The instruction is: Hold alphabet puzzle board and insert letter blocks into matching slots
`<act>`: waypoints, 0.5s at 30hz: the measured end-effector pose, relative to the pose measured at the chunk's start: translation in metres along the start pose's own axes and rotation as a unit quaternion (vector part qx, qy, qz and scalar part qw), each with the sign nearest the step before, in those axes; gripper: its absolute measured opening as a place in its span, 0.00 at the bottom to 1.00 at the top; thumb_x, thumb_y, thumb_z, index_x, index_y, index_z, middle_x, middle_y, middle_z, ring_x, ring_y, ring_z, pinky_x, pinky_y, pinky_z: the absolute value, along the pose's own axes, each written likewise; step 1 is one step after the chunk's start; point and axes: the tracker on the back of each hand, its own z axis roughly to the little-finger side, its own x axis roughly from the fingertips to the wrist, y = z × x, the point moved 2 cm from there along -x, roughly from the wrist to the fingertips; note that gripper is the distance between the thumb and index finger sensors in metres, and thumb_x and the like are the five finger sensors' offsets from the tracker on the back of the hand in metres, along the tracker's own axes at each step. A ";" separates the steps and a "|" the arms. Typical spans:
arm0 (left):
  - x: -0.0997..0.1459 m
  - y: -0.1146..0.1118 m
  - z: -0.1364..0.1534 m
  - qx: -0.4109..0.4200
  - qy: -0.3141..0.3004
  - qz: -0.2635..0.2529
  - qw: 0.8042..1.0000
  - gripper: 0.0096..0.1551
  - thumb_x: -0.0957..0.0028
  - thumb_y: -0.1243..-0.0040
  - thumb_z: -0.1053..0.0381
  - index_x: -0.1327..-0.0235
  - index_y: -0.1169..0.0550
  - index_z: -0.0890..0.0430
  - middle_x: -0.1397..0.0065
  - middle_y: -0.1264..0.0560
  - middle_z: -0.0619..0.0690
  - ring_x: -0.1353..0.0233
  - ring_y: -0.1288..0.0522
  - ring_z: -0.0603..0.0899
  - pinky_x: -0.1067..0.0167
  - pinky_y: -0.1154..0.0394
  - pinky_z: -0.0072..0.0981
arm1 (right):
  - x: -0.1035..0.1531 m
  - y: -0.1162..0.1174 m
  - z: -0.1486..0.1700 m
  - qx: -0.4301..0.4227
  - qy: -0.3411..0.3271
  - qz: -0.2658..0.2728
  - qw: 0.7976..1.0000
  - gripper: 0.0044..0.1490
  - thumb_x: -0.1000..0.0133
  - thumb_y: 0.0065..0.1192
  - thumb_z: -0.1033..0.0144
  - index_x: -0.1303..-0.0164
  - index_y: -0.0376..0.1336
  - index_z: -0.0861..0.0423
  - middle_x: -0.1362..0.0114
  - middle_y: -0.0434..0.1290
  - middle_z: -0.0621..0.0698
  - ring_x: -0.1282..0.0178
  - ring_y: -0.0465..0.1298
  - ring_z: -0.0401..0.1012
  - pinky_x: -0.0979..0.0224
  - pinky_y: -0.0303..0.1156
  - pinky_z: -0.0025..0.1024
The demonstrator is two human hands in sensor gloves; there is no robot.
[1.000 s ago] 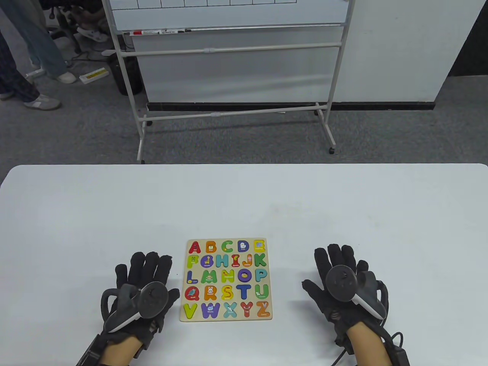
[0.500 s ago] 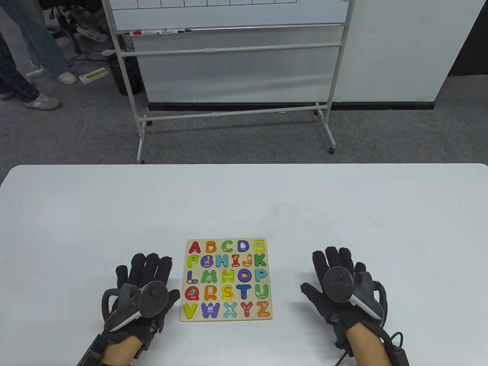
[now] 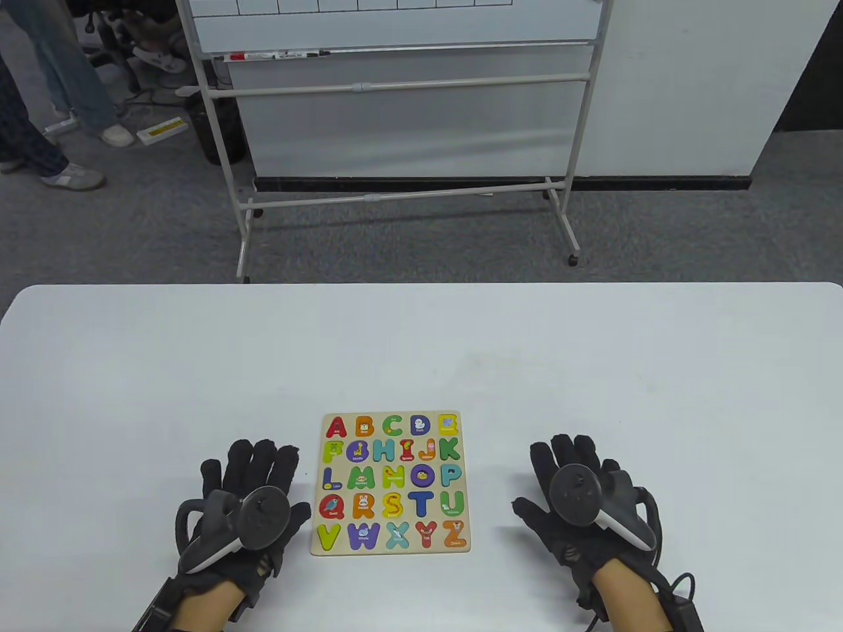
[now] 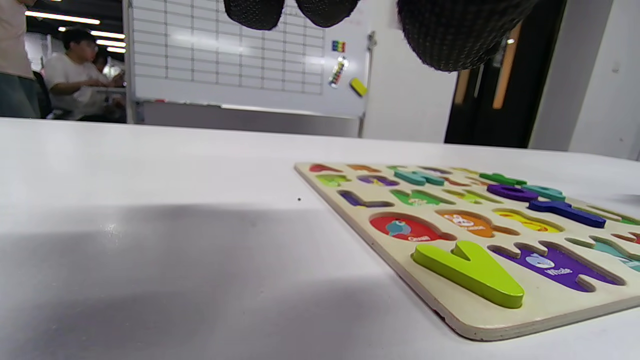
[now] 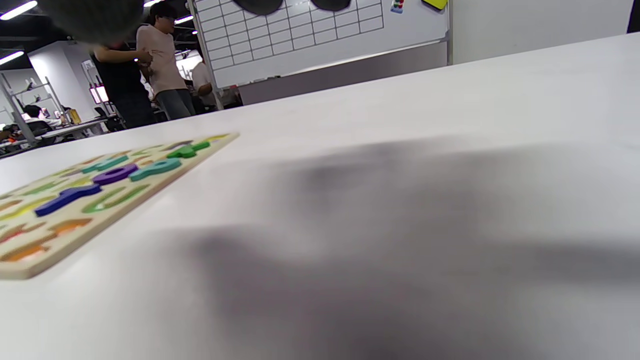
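Your left hand (image 3: 247, 503) lies spread and empty just left of the puzzle board (image 3: 390, 483). Your right hand (image 3: 579, 503), also spread and holding nothing, sits apart on the board's right.

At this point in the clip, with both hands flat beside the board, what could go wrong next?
1. The puzzle board lies loose on the smooth table; neither the left hand nor the right hand touches it, so pressing a letter could slide it.
2. In the left wrist view only some blocks, like the green V, stand raised; many slots look empty, yet no loose blocks show on the table.
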 end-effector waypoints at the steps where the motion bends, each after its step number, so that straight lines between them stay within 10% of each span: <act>1: 0.000 -0.001 0.000 0.001 0.001 0.002 1.000 0.50 0.46 0.47 0.36 0.18 0.48 0.58 0.16 0.51 0.68 0.19 0.55 0.81 0.34 0.60 0.82 | 0.000 0.001 0.000 -0.004 -0.001 -0.003 1.000 0.57 0.48 0.44 0.29 0.15 0.34 0.46 0.11 0.34 0.57 0.12 0.30 0.57 0.21 0.34 0.68; 15: -0.003 -0.006 0.005 0.006 0.009 0.020 1.000 0.50 0.46 0.45 0.36 0.18 0.46 0.58 0.16 0.50 0.68 0.19 0.55 0.81 0.34 0.60 0.82 | 0.002 0.002 -0.003 -0.008 -0.003 -0.009 1.000 0.58 0.48 0.44 0.29 0.15 0.34 0.46 0.11 0.34 0.57 0.13 0.29 0.58 0.21 0.35 0.67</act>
